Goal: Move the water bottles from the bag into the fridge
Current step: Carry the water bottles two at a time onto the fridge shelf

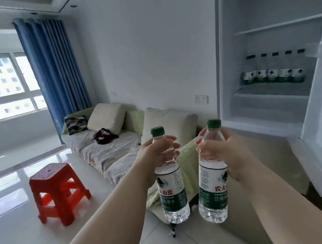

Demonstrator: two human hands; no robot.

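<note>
Centre frame: left hand [156,155] wrapped around the upper body of a green-capped water bottle [171,184], held roughly upright. Right hand [224,154] grasps a second bottle [211,178] the same way, just beside the first and apart from it. Both are in the air, lower left of the open fridge [221,52]. A row of bottles [274,73] stands on a shelf inside, right of frame. Red stool [58,188] at lower left.

— What is worn on the arms?
— Nothing that shows. The left forearm [106,211] and the right forearm [278,198] are bare from behind the hands back to the edge of view.
— And the hands themselves?
— The left hand [156,153] and the right hand [227,154] are bare, with slender fingers. I cannot tell whether the nails are painted.
</note>
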